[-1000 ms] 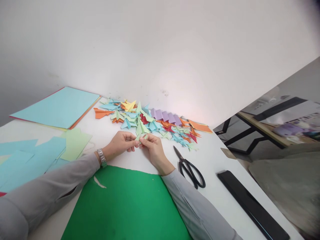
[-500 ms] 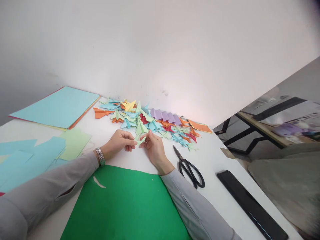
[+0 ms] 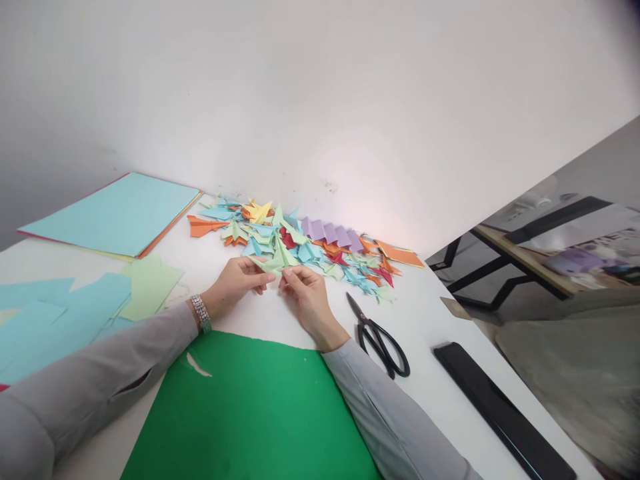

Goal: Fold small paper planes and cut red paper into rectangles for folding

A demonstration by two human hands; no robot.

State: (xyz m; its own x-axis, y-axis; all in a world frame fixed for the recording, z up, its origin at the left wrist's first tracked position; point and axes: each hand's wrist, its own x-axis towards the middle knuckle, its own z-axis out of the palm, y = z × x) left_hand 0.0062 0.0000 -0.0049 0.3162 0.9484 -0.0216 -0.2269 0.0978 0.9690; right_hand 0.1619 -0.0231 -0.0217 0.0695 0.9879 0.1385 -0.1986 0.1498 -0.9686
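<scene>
Between my two hands is a small folded piece of light green paper [image 3: 271,265], pinched from both sides above the white table. My left hand [image 3: 242,279], with a metal watch at its wrist, grips the left part of it between thumb and fingers. The right part is pinched by my right hand [image 3: 309,293]. Just behind them lies a heap of small folded paper planes [image 3: 285,237] in green, blue, orange, red and yellow. The paper's lower folds are partly hidden by my fingertips.
Black-handled scissors [image 3: 383,340] lie right of my right hand. A green sheet [image 3: 250,413] is in front of me. Blue and green paper pieces [image 3: 95,307] lie at the left, with a sheet stack [image 3: 115,210] behind. A long black object [image 3: 500,407] rests near the right edge.
The light green paper has been turned and spread wider between my hands. My right fingers have come down onto its right side; both arms stay nearly in place.
</scene>
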